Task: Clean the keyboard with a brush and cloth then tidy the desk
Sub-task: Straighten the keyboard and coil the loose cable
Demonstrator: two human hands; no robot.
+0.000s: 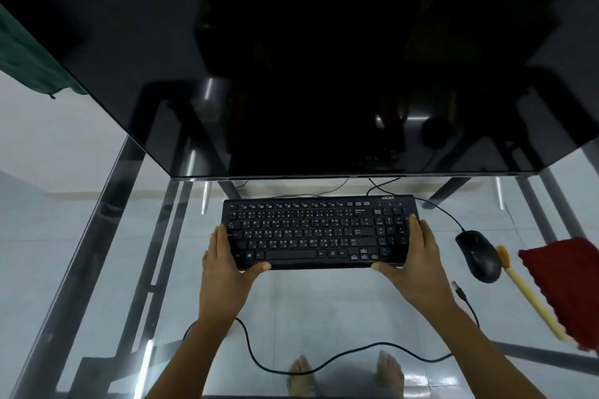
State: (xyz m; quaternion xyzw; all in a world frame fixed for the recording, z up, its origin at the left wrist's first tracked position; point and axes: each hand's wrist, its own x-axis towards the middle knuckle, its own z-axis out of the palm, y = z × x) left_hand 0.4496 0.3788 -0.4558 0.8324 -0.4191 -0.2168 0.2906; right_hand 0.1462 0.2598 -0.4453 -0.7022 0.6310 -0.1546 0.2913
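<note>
**Keyboard gripped at both ends, cleaning tools lying to one side**

You have the black keyboard (319, 232) lying flat on the glass desk (81, 204), directly in front of the dark monitor (308, 74) and just short of its lower edge. All positions below are given from the keyboard.

Your left hand (227, 264) is closed around the keyboard's left end: fingers along the side edge, thumb pressed on the near front edge. Your right hand (413, 261) grips the right end in the same way, fingers up the side past the number pad, thumb on the near edge. Both hands are partly curled, each holding only the keyboard.

To the right of the keyboard, near but not touching it, sits a black mouse (478, 256). Just beyond the mouse lies the brush (531, 298), pale handle running toward you, bristled head at the far end beside the mouse. Further right again is the red cloth (567, 285), bunched, overlapping the brush handle at its near end.

A black cable (259, 356) loops across the glass on the near side of the keyboard, passing under your left forearm. A loose plug end (457, 287) lies near your right wrist.
</note>
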